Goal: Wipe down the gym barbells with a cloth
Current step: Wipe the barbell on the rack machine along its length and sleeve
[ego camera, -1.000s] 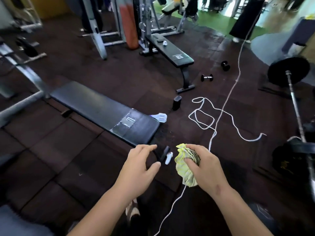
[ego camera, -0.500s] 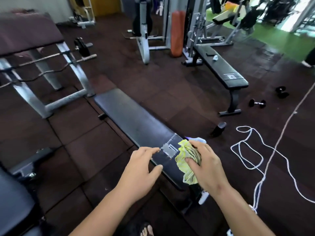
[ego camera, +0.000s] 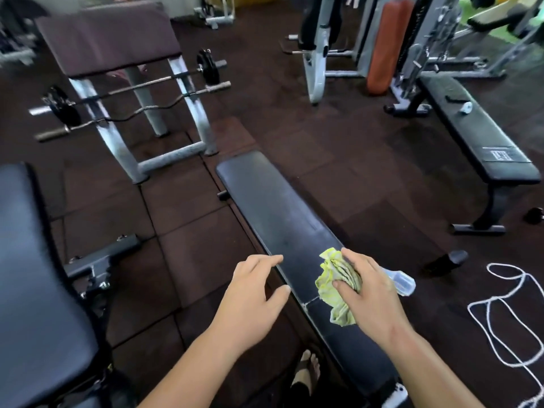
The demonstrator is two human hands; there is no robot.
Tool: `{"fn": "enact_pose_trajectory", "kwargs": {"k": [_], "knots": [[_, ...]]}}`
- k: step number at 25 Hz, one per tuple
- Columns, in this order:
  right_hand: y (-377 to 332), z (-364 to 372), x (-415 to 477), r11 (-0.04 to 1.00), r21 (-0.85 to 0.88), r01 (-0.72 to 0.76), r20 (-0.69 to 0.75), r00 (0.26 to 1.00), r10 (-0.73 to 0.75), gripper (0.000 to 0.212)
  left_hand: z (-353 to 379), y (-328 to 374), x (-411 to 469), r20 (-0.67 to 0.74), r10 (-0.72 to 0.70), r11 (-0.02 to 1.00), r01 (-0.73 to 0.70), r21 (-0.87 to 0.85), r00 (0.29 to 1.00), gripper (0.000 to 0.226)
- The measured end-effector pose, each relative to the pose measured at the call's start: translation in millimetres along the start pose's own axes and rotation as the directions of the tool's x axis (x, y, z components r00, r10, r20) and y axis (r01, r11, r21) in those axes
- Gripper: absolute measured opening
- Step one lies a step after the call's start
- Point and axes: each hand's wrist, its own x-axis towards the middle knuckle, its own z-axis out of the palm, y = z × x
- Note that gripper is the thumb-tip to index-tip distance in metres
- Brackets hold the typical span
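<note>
My right hand [ego camera: 368,290] grips a crumpled yellow-green cloth [ego camera: 335,284] above the near end of a black flat bench [ego camera: 273,207]. My left hand [ego camera: 250,293] hovers beside it over the bench's left edge, fingers spread and holding nothing. Two barbells rest on a grey preacher-curl stand at the upper left: a straight bar [ego camera: 153,82] with small black plates and, just below it, a curved EZ bar [ego camera: 141,111]. Both bars are well beyond my hands.
The stand's purple pad [ego camera: 109,36] and grey legs [ego camera: 164,157] lie ahead left. A dark padded seat [ego camera: 32,284] fills the lower left. Another flat bench [ego camera: 482,142] stands right, with a white rope [ego camera: 500,313] and a clear plastic bottle [ego camera: 400,282] on the floor. My foot [ego camera: 306,369] shows below.
My view has swung left and forward: the preacher stand with its barbells has come into view, and the rope has slid to the right. Both hands keep their pose, cloth still held.
</note>
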Motion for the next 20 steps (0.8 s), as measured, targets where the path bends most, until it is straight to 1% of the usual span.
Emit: {"fn": "enact_pose_trajectory", "kwargs": {"k": [2, 6, 9, 12, 15, 17, 20], "knots": [[7.2, 4.5, 35.8, 1.0, 0.003, -0.007, 0.026, 1.0, 0.007, 0.059, -0.3, -9.6, 30.5, -0.021, -0.026, 1.0, 0.027, 0.012, 0.999, 0.049], [13.9, 6.7, 90.4, 1.0, 0.026, -0.015, 0.043, 0.999, 0.014, 0.058, -0.5, -12.8, 81.9, -0.017, -0.048, 0.998, 0.049, 0.037, 0.999, 0.049], [20.7, 9.9, 125.2, 0.998, 0.052, -0.03, 0.04, 0.999, 0.028, 0.054, 2.9, -17.1, 124.0, 0.017, -0.057, 0.997, 0.056, 0.051, 0.998, 0.049], [32.1, 13.9, 142.7, 0.991, 0.086, -0.102, -0.003, 0.995, 0.103, 0.05, 13.2, -26.0, 162.2, 0.114, -0.04, 0.997, 0.031, 0.075, 0.993, 0.051], [48.6, 21.6, 154.5, 0.979, 0.075, -0.191, -0.039, 0.98, 0.195, 0.051, 27.2, -41.0, 198.4, 0.209, -0.016, 0.996, -0.003, 0.092, 0.978, 0.052], [60.3, 29.2, 160.1, 0.956, 0.067, -0.285, -0.076, 0.954, 0.29, 0.05, 39.1, -52.6, 225.1, 0.307, 0.017, 0.994, -0.049, 0.096, 0.951, 0.052], [74.8, 47.9, 162.6, 0.91, 0.09, -0.405, -0.141, 0.899, 0.414, 0.049, 60.6, -70.0, 262.1, 0.454, 0.084, 0.986, -0.142, 0.094, 0.887, 0.053]]}}
